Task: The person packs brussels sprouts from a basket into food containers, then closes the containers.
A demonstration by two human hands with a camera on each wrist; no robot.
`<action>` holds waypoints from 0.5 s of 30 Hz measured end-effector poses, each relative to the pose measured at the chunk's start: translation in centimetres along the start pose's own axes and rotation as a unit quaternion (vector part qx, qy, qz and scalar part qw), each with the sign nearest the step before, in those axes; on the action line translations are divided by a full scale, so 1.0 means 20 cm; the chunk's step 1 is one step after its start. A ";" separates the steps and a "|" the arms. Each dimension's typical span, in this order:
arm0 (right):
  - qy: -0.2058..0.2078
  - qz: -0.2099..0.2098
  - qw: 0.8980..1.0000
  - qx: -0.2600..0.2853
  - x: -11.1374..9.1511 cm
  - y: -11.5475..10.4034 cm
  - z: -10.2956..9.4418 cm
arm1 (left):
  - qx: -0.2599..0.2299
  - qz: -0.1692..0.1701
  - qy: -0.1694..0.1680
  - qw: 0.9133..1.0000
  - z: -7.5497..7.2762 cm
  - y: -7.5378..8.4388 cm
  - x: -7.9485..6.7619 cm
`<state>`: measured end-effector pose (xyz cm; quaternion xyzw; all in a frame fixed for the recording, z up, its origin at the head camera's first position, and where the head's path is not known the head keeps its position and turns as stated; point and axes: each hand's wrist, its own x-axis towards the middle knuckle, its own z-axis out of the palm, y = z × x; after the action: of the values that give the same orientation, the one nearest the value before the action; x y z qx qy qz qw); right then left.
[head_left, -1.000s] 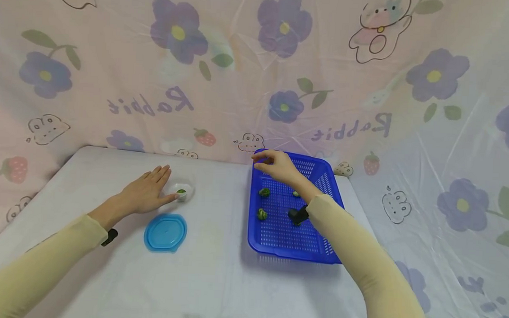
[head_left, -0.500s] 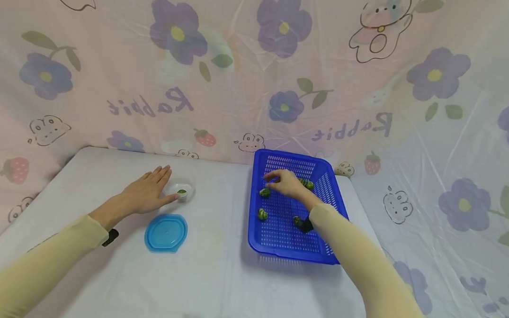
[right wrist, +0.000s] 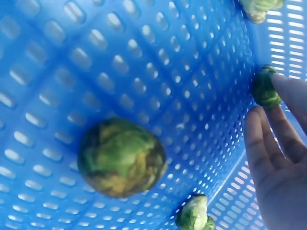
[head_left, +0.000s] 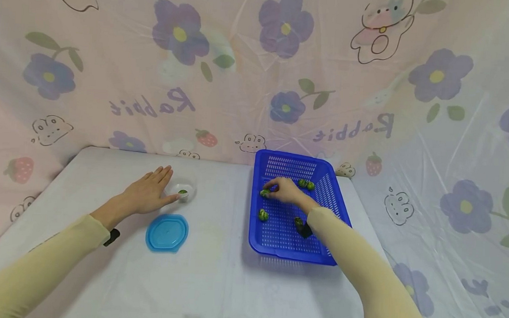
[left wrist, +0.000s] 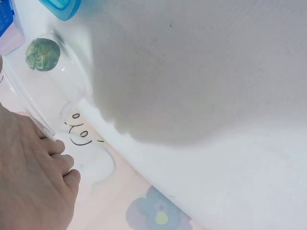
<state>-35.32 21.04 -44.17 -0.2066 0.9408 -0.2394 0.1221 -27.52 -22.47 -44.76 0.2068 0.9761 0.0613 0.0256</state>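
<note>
My right hand [head_left: 288, 191] reaches into the blue perforated basket [head_left: 276, 238]. Its thumb and fingers pinch a green Brussels sprout [right wrist: 265, 88] near the basket's left side. Over on the left, my left hand [head_left: 146, 194] lies palm down with straight fingers against a clear plastic container [head_left: 190, 183]; its fingertips are at the container's rim in the left wrist view. Inside that container sits one Brussels sprout [left wrist: 43, 54]. A blue lid [head_left: 167, 233] lies flat on the table in front of it.
More Brussels sprouts lie in the basket: one near the left front [head_left: 263, 215], a pair at the right back [head_left: 307, 184], and a browned one [right wrist: 122, 158] below my right wrist. Patterned cloth [head_left: 232, 82] hangs behind the white table [head_left: 206, 280].
My right hand has come down from above the basket's back left corner, toward the front, and now pinches a Brussels sprout. My left hand, the container and the lid have stayed put.
</note>
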 end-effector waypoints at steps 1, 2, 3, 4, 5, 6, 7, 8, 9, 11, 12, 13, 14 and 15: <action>0.000 0.000 1.000 0.001 0.00 0.00 0.00 | 0.001 0.000 0.000 1.000 0.00 0.00 0.00; 0.001 -0.002 1.000 0.001 0.00 0.01 0.00 | 0.001 0.000 -0.001 1.000 0.00 0.00 0.00; 0.002 -0.002 1.000 0.002 0.00 0.01 0.00 | 0.000 0.001 -0.001 1.000 0.00 0.00 0.00; 0.002 -0.002 1.000 0.003 0.00 0.01 0.00 | 0.000 0.001 -0.001 1.000 0.00 0.00 0.00; 0.003 -0.001 1.000 0.003 0.00 0.01 0.01 | 0.000 0.001 0.000 1.000 0.00 -0.01 0.00; 0.004 -0.001 1.000 0.004 0.00 0.01 0.01 | -0.001 0.002 0.000 1.000 0.00 -0.01 0.00; 0.004 -0.001 1.000 0.005 -0.01 0.01 0.01 | -0.002 0.002 0.001 1.000 0.00 -0.01 0.01; 0.006 -0.002 1.000 0.007 -0.01 0.01 0.01 | -0.003 0.002 0.001 1.000 0.01 -0.01 0.01; 0.007 0.001 1.000 0.011 -0.01 0.01 0.01 | -0.003 0.002 0.002 1.000 0.01 -0.01 0.01; 0.011 0.000 1.000 0.013 -0.02 0.00 0.01 | -0.002 0.003 0.003 1.000 0.01 -0.01 0.01; 0.013 0.000 1.000 0.015 -0.02 0.00 0.01 | -0.001 0.002 0.004 1.000 0.01 -0.01 0.01; 0.014 -0.001 1.000 0.017 -0.02 0.00 0.01 | 0.000 0.003 0.005 1.000 0.01 -0.01 0.00; 0.015 -0.001 1.000 0.020 -0.02 0.00 0.01 | 0.000 0.003 0.005 1.000 0.02 -0.01 0.00; 0.017 -0.002 1.000 0.021 -0.03 0.00 0.01 | 0.001 0.002 0.005 1.000 0.02 -0.01 0.00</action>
<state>-34.75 21.18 -44.21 -0.2017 0.9372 -0.2624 0.1099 -27.66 -22.62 -45.11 0.2086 0.9758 0.0619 0.0201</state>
